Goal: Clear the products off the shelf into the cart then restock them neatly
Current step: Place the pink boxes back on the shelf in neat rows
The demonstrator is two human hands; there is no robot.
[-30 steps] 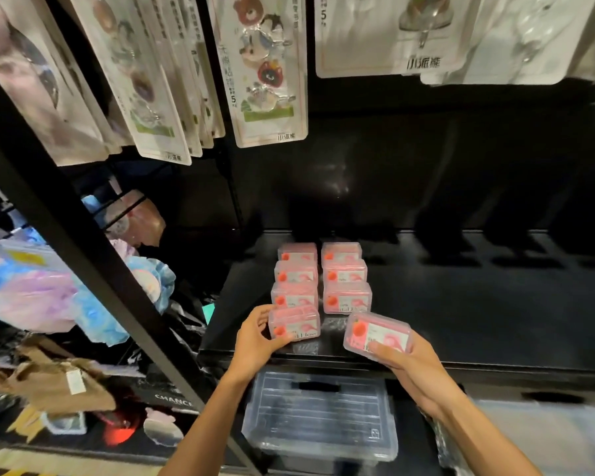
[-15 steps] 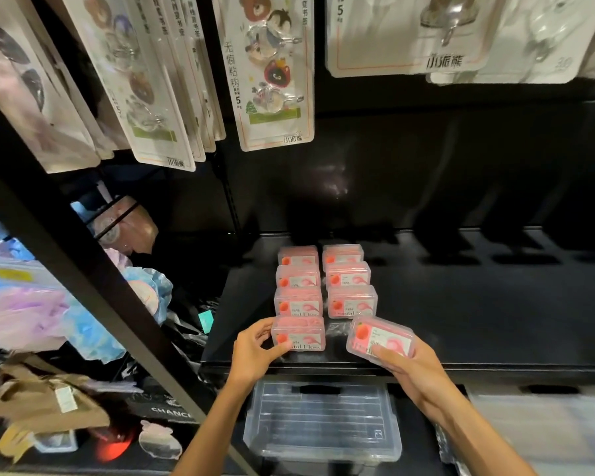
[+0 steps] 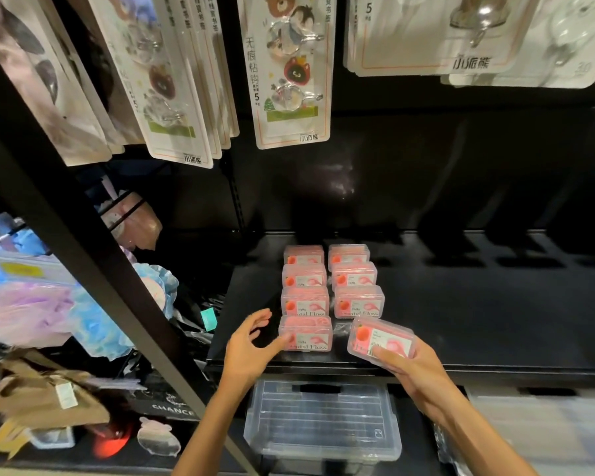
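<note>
Clearly well into restocking. Black shelf (image 3: 461, 304), broad and mostly bare, stretching away right of the right hand and back beyond both hands. Clear plastic storage bin (image 3: 323, 420) below the shelf edge, directly under and between the two wrists; contents not discernible. Hanging cards of adhesive hooks (image 3: 289, 70) high above both hands. Pastel bath sponges (image 3: 31, 304) well to the left of the left hand, past a slanted black upright.

Seven pink dental floss boxes (image 3: 304, 276) already on the shelf in two columns just ahead of the fingers: four in the left column, three in the right. Front left box (image 3: 305, 333) right beside the left hand (image 3: 251, 348); fingers loosely spread, thumb tip touching or nearly touching the box's left end, nothing gripped. Eighth box (image 3: 380, 341) tilted, clamped between thumb and fingers of the right hand (image 3: 413, 369), poised over the vacant front slot of the right column, just in front of the third box there.

Likely stage: clearing done, neat rows being rebuilt. Left to do, judging by the gap: setting this box down square with its neighbour, then filling whatever else belongs on the bare shelf; how much stock remains cannot be told.
</note>
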